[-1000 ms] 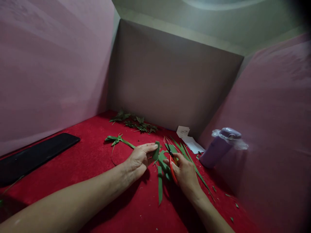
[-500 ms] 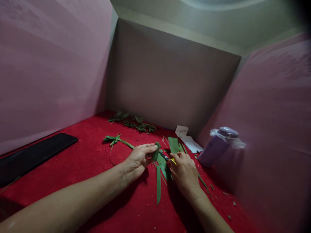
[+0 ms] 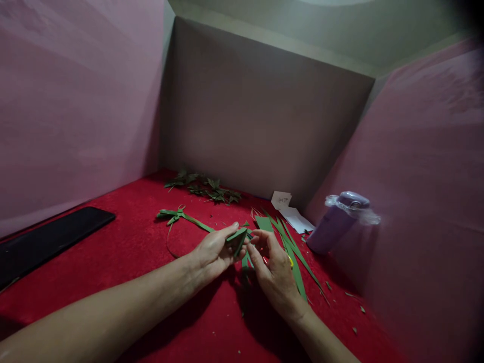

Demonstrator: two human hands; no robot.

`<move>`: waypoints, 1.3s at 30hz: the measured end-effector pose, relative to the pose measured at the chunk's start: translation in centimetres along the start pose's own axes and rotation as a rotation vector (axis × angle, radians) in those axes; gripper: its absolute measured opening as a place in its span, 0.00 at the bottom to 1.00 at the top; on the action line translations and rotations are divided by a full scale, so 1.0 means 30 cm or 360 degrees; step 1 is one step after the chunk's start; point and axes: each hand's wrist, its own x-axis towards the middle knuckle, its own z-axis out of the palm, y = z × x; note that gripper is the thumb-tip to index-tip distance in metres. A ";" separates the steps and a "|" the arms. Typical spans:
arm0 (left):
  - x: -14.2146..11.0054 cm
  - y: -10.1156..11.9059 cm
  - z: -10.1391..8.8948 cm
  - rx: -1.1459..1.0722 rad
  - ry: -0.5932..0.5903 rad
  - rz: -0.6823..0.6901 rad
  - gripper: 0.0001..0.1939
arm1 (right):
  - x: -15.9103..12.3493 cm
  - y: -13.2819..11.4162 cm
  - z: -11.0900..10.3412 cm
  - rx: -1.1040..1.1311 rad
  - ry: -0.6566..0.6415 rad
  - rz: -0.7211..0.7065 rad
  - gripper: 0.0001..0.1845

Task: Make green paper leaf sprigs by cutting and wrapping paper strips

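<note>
My left hand (image 3: 217, 252) is closed on a folded piece of green leaf (image 3: 238, 241), pinched between thumb and fingers with its folds opening upward. Close against it on the right, my right hand (image 3: 275, 267) keeps the scissors, whose yellow handle (image 3: 291, 262) shows beyond the knuckles. A dark bit of blade peeks out by the fingertips; most of the scissors is hidden. The right thumb and forefinger are bent near the leaf's edge. Below the hands hangs or lies a narrow leaf strip, partly in shadow. A knotted leaf figure (image 3: 176, 215) with a long stem lies left of the hands.
Long green leaf strips (image 3: 298, 252) lie right of my hands. Leafy sprigs (image 3: 206, 189) sit at the back. A purple bottle (image 3: 333, 224) with plastic wrap stands right, near white papers (image 3: 297, 219). A black flat object (image 3: 56, 237) lies left on the red cloth (image 3: 151, 282).
The leaf piece in my left hand has turned from upright to tilted, its folds now spread. My right hand has come closer, its fingers reaching to the leaf, and the scissors' handle has swung rightward.
</note>
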 end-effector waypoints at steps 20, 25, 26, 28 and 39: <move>-0.042 -0.024 0.009 0.0808 -0.0378 0.0533 0.24 | 0.005 -0.010 -0.012 -0.0174 0.0032 -0.0207 0.12; -0.044 -0.021 0.020 0.0758 -0.0464 0.0506 0.28 | 0.007 -0.007 -0.013 0.0042 0.0088 -0.0060 0.06; -0.044 -0.020 0.022 0.0718 -0.0494 0.0489 0.28 | 0.008 -0.005 -0.012 0.0089 0.0112 -0.0025 0.05; -0.043 -0.021 0.023 0.0630 -0.0522 0.0466 0.26 | 0.008 0.001 -0.008 0.0156 0.0148 0.0039 0.06; -0.003 -0.031 -0.016 0.0794 -0.0088 0.0397 0.03 | 0.008 0.003 0.010 0.0557 0.0142 0.0278 0.10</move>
